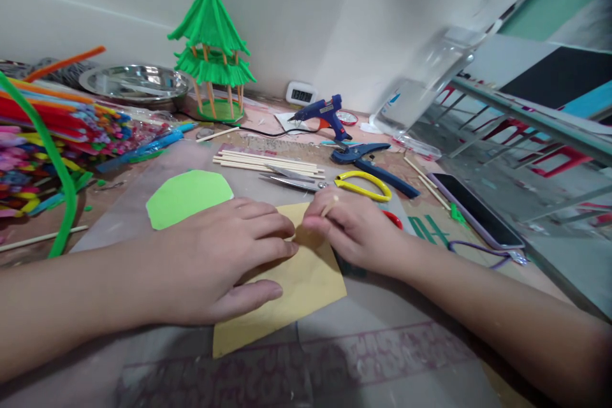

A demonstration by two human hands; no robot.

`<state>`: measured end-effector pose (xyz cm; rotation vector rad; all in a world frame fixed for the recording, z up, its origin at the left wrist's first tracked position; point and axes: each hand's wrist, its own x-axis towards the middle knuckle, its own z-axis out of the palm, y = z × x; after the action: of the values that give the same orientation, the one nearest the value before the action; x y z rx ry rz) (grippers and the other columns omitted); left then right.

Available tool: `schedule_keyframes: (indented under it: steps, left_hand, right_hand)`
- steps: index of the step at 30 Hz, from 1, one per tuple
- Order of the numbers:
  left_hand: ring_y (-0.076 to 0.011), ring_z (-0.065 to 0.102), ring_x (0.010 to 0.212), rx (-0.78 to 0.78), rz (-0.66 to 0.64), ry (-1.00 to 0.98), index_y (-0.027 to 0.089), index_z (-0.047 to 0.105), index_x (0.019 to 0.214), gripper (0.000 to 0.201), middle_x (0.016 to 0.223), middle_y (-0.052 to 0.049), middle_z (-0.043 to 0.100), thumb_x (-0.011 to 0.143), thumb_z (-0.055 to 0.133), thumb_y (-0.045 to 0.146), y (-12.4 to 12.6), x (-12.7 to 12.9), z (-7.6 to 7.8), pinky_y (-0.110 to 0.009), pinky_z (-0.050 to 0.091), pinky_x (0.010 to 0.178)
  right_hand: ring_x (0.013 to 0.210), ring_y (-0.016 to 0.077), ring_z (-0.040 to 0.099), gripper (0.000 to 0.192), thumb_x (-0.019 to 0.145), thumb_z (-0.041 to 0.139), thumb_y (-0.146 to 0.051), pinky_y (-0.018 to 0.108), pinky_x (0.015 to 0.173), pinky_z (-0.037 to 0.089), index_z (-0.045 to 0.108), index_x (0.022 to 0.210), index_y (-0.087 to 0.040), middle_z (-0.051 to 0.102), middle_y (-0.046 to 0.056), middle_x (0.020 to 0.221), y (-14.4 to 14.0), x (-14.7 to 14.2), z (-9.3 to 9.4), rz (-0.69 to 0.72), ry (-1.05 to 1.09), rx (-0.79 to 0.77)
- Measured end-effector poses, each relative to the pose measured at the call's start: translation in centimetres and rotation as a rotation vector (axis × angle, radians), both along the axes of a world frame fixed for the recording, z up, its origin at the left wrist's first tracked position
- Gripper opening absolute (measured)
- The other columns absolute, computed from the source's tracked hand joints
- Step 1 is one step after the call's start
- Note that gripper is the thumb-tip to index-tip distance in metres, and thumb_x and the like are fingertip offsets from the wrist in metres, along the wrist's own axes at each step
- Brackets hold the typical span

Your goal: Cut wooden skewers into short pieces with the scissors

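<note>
My left hand [224, 255] lies flat, palm down, on a yellow sheet of paper [296, 293] in front of me and presses it to the table. My right hand [354, 229] is curled at the sheet's far edge, and its fingertips pinch a thin wooden stick [329, 206] against the paper. The fingertips of both hands almost meet. A green paper cut-out [186, 197] lies just beyond my left hand.
Yellow-handled scissors [335, 183], a bundle of wooden sticks [268, 162], blue pliers [373, 162] and a blue glue gun [325, 111] lie beyond my hands. Pipe cleaners [48, 134] pile at left. A green pagoda model [213, 51], metal bowl [134, 83], phone [473, 207].
</note>
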<state>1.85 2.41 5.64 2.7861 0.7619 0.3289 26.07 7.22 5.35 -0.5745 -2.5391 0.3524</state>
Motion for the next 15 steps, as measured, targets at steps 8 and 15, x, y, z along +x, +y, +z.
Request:
schedule_keyframes:
  steps: [8,15]
  left_hand:
    - [-0.0287,0.058,0.116,-0.005,-0.004,0.004,0.021,0.065,0.118,0.031,0.125,-0.009,0.065,0.096,0.053,0.039,-0.15,-0.07,0.1,-0.045,0.043,0.098]
    - [-0.0278,0.058,0.116,0.024,-0.014,-0.007,0.021,0.065,0.117,0.03,0.125,-0.009,0.064,0.097,0.051,0.039,0.04,-0.19,-0.08,-0.044,0.044,0.098]
  right_hand:
    - [0.073,0.0178,0.063,0.021,0.1,0.051,-0.023,0.031,0.072,0.048,0.06,0.082,-0.019,0.07,0.005,0.076,-0.16,0.17,0.07,-0.029,-0.008,0.001]
    - [0.071,0.0185,0.061,0.023,0.101,0.05,-0.023,0.032,0.071,0.048,0.06,0.081,-0.017,0.069,0.006,0.074,-0.18,0.04,-0.12,0.022,0.001,0.048]
